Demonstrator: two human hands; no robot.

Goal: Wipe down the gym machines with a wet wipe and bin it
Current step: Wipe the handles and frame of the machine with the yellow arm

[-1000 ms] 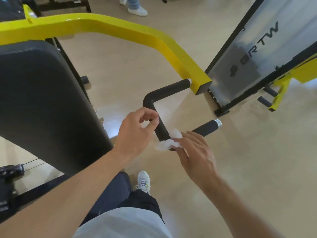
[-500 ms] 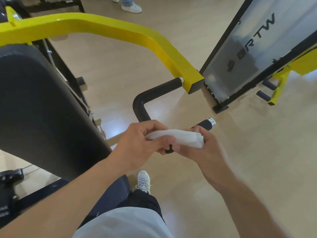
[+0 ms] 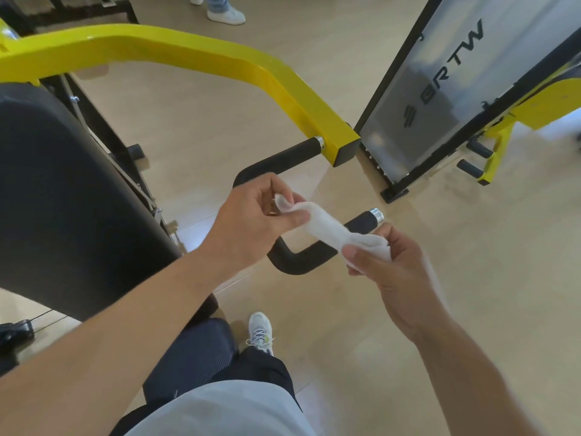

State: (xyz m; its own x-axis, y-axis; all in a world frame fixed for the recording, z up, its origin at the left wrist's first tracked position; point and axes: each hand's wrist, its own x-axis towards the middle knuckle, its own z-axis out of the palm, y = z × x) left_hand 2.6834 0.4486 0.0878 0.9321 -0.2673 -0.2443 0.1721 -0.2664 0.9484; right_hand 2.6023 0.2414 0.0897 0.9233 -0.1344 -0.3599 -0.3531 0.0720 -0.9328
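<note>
A white wet wipe (image 3: 327, 226) stretches between both hands, twisted into a loose strip. My left hand (image 3: 251, 225) pinches its upper left end between thumb and fingers. My right hand (image 3: 390, 272) grips its lower right end. The wipe hangs just above the black foam handle (image 3: 301, 256) of the machine, which bends in a Z shape and ends in a silver cap (image 3: 375, 214). The handle joins the yellow arm (image 3: 220, 55) of the machine. Part of the handle is hidden behind my left hand and the wipe.
A large black pad (image 3: 63, 199) fills the left side. A grey weight-stack shield (image 3: 456, 83) with a black frame stands at the right, with yellow parts and black pegs (image 3: 471, 168) beside it. Another person's shoes (image 3: 226, 14) are at the top. My shoe (image 3: 259, 332) is on the beige floor.
My right hand lifted the wipe off the handle. My left hand let go of the handle and took the wipe's other end. Both hands have pulled apart, stretching the wipe.
</note>
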